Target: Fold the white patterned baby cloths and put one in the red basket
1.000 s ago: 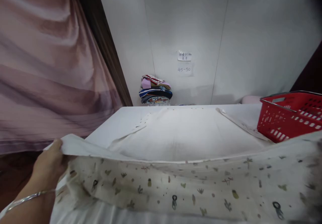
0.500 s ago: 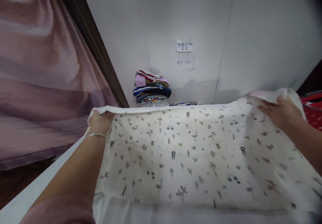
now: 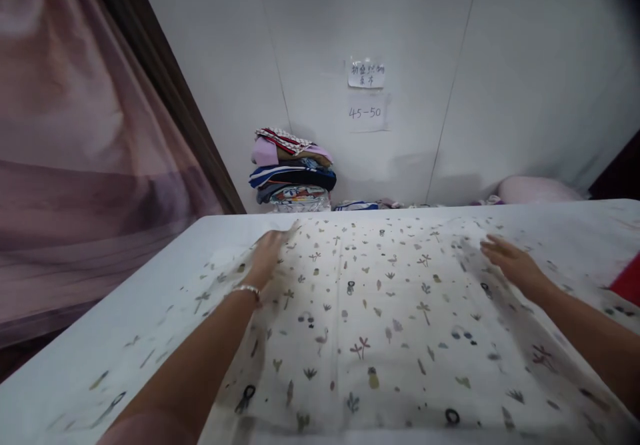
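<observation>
A thin off-white cloth [image 3: 375, 305] printed with small palm trees, flamingos and pineapples lies spread over the white table [image 3: 65, 365], its left side smeared by motion. My left hand [image 3: 267, 255], with a bracelet at the wrist, is on the cloth's upper left part; its fingers are blurred, so I cannot tell whether they pinch the fabric. Over the cloth's upper right part, my right hand [image 3: 510, 261] has its fingers stretched out and apart, holding nothing.
Folded fabrics [image 3: 295, 171] are stacked behind the table's far edge, with a pink rounded bundle [image 3: 535, 190] farther right. A pink curtain [image 3: 90, 165] hangs at left. Paper labels [image 3: 367, 111] are on the wall. Something red [image 3: 627, 285] shows at right.
The cloth, earlier held up by both hands at its corners, has come down onto the table. Both hands have moved inward, and my right hand has let go. More of the table shows.
</observation>
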A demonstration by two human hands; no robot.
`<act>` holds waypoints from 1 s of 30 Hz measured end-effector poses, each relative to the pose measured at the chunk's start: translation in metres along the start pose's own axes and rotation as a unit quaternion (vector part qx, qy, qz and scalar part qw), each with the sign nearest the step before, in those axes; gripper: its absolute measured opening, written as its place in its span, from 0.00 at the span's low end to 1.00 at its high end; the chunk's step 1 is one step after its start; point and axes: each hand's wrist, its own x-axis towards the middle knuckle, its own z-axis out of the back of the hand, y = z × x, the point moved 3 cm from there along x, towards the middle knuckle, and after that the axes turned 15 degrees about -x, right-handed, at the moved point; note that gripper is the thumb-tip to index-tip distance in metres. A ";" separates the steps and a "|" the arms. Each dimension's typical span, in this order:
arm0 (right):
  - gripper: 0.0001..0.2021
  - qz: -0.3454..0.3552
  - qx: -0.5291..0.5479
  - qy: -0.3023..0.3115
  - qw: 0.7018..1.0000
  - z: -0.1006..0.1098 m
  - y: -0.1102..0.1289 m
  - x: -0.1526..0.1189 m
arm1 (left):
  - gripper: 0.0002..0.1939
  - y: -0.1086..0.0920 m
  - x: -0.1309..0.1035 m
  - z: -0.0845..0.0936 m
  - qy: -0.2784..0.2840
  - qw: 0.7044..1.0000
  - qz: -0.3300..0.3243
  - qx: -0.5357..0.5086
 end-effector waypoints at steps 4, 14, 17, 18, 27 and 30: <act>0.24 0.036 -0.082 0.070 0.994 -0.010 -0.026 -0.074 | 0.28 -0.012 -0.086 0.014 0.117 0.992 0.044 0.032; 0.33 0.250 -0.184 0.055 0.949 0.024 -0.112 -0.200 | 0.28 -0.021 -0.235 0.029 0.319 0.910 -0.157 0.211; 0.32 0.260 -0.185 0.043 0.947 0.039 -0.117 -0.203 | 0.29 -0.022 -0.234 0.019 0.308 0.904 -0.151 0.254; 0.31 0.263 -0.191 0.047 0.945 0.042 -0.117 -0.202 | 0.30 -0.024 -0.232 0.015 0.301 0.905 -0.144 0.264; 0.25 0.170 -0.289 0.015 0.942 0.065 -0.072 -0.184 | 0.16 -0.060 -0.205 0.004 0.222 0.905 -0.112 0.345; 0.22 0.184 -0.256 0.032 0.948 0.077 -0.063 -0.212 | 0.14 -0.075 -0.211 0.033 0.198 0.899 -0.117 0.373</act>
